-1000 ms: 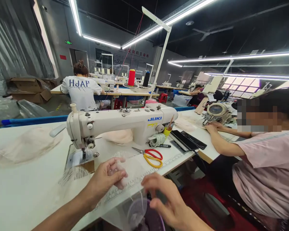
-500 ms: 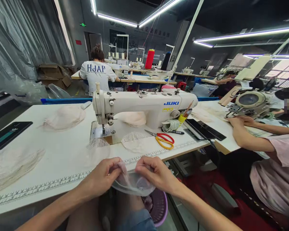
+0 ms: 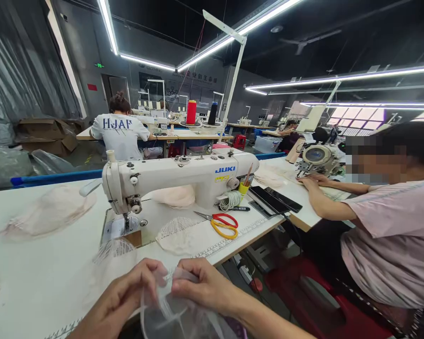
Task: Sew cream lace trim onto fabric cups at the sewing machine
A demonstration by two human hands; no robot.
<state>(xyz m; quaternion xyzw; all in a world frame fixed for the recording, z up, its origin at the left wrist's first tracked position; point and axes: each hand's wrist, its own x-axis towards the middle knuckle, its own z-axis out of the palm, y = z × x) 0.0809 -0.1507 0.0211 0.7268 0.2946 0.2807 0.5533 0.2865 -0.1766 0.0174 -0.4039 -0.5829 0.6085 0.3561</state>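
Close in front of my body, over the front edge of the table, I hold a piece of sheer white fabric [image 3: 178,313]. My left hand [image 3: 127,292] pinches its upper left edge, with the fingers curled. Opposite it, my right hand [image 3: 203,285] grips the upper edge between thumb and fingers. The rest of the see-through cloth hangs below both hands and runs out of view. Just beyond, a white sewing machine [image 3: 176,176] stands on the table. Cut lace-edged pieces [image 3: 176,235] lie flat near its needle plate.
Red and yellow handled scissors [image 3: 224,226], a coil of cord [image 3: 229,201] and a black marker [image 3: 239,208] lie right of the needle. Phones [image 3: 273,200] rest farther right. A co-worker [image 3: 385,235] sits at the right, hands at another machine [image 3: 318,155]. Pale fabric [image 3: 53,209] lies left.
My view has turned right and tilted up. Both hands have come closer together, and the fabric between them now hangs lower, partly out of the frame.
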